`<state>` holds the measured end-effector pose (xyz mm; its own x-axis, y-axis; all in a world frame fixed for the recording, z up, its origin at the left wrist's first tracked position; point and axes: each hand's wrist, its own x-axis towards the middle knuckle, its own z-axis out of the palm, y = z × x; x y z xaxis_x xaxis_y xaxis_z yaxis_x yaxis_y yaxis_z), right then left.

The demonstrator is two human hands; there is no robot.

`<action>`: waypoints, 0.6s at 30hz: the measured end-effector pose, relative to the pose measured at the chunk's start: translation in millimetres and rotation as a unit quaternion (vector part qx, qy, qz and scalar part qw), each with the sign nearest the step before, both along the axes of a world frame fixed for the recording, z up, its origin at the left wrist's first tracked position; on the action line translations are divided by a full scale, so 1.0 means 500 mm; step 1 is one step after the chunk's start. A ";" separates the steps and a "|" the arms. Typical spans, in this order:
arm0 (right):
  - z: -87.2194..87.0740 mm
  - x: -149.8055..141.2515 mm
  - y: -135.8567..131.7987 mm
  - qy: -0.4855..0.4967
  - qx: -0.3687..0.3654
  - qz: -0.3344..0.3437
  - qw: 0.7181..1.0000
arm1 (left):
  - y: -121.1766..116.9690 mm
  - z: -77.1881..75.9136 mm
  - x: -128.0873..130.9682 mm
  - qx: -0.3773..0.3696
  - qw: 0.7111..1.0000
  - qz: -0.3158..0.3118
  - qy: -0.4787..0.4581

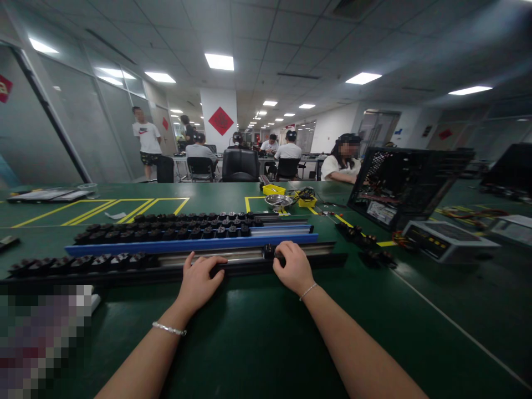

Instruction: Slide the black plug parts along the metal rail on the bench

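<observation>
A long black track rail (245,270) with a silvery channel lies across the front of the table. Several black socket modules (100,261) sit in its left part. My left hand (201,277) grips the rail's near edge near its middle, fingers over the top and thumb on the near side. Further right, my right hand (294,267) is closed around a small black socket module (269,251) at the channel; its fingertips are partly hidden. Just behind lies a blue track rail (195,244), with more rows of black modules (166,227) beyond it.
On the right stand an open computer case (409,183) and a power supply unit (451,241), with loose black modules (368,244) nearby. Behind the rails are a metal bowl (278,200) and yellow trays (274,190). A person (343,160) sits across the green table (257,338).
</observation>
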<state>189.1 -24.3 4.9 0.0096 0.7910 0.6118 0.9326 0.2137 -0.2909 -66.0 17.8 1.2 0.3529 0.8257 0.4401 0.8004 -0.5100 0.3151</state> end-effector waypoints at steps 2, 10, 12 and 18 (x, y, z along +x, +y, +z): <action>-0.003 -0.014 0.006 0.026 0.013 -0.041 0.999 | 0.001 0.000 0.000 -0.002 1.000 0.001 -0.002; -0.010 -0.043 0.025 0.059 -0.033 -0.114 0.991 | -0.001 0.001 0.001 -0.003 1.000 -0.001 -0.003; -0.008 -0.042 0.024 0.057 -0.034 -0.114 0.991 | 0.000 0.000 0.001 -0.002 1.000 -0.002 -0.004; -0.007 -0.039 0.021 0.071 -0.027 -0.108 0.991 | 0.002 -0.002 0.000 0.001 1.000 -0.001 -0.001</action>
<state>169.6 -13.7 1.4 0.2642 0.7926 0.5496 0.9040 -0.0049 -0.4274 -66.0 18.8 0.1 0.3533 0.8245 0.4421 0.7991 -0.5117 0.3157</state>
